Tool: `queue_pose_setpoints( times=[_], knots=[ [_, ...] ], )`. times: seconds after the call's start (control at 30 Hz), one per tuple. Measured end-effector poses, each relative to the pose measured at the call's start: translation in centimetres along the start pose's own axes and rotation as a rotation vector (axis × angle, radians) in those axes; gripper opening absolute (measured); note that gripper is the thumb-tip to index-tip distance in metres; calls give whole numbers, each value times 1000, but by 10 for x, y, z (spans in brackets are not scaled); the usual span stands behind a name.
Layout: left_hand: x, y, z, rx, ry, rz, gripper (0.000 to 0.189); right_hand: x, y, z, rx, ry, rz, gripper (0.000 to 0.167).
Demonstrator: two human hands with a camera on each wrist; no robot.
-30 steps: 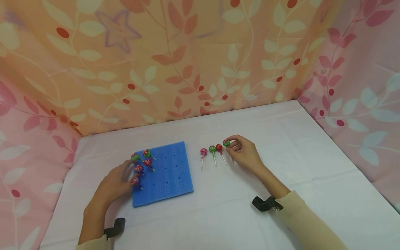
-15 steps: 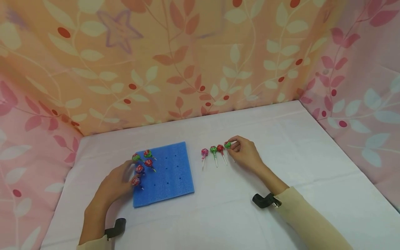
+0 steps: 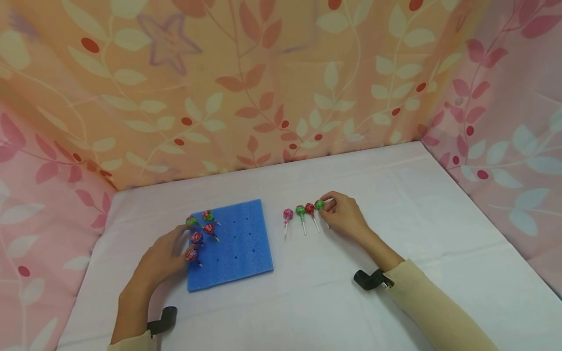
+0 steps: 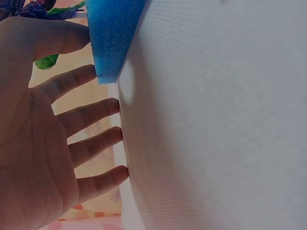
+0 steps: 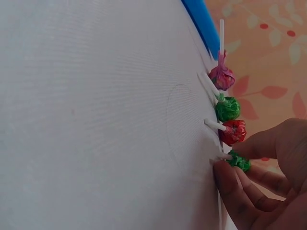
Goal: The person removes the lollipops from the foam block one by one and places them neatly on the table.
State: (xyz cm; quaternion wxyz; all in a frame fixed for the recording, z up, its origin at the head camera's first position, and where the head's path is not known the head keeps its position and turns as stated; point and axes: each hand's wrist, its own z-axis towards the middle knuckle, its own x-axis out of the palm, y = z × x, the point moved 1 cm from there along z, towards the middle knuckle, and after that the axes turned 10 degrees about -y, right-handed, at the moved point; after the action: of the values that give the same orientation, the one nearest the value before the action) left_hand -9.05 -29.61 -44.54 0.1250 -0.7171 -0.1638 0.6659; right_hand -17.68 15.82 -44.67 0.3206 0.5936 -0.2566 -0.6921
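Our right hand (image 3: 346, 217) pinches a round green-wrapped lollipop (image 3: 319, 205); our spread left hand (image 3: 161, 257) touches a square blue foam board (image 3: 243, 246).

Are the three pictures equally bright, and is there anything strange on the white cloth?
Head view: brightest, with soft shadows near both arms. Left wrist view: left hand dim, a soft shadow running down the white cloth from the blue foam board, fine ripple lines, perhaps a camera artefact. Right wrist view: similar ripples, right hand partly shaded.
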Motion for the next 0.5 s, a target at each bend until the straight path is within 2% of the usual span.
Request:
queue_pose_setpoints(
  times=[0.27, 0.5],
  knots=[
    [-3, 0, -1, 32, -18, 0, 74, 0, 2, -1, -9, 14, 1, 35],
    [-2, -1, -1, 26, -11, -3, 75, -6, 5, -7, -5, 0, -10, 35]
  ],
)
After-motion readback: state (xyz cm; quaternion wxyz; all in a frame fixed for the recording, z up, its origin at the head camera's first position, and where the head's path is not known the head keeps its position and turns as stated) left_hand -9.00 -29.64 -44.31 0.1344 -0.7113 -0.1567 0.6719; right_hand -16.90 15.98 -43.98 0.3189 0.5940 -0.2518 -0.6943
